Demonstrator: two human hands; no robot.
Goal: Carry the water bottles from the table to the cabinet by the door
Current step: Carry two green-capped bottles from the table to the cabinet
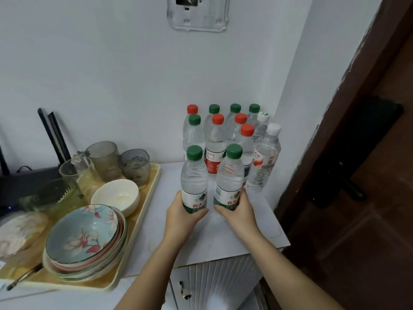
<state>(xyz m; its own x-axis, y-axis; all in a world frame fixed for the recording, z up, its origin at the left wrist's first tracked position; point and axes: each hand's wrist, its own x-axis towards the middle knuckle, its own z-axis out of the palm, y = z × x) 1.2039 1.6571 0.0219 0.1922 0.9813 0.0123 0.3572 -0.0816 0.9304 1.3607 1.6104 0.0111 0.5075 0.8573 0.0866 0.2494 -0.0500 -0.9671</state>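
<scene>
Head view, hands (182, 214) gripping water bottles (194, 175)

Two upright green-capped water bottles (194, 180) before a cluster of bottles (230, 135) atop cabinet (257, 231).

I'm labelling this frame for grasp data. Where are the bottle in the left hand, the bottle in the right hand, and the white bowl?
left-hand bottle (194, 175), head view, clear body above label
right-hand bottle (230, 175), head view, clear body
white bowl (105, 199), head view, outer wall

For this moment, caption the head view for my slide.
Each hand, left and right, holds a green-capped bottle before the standing bottles.
</scene>
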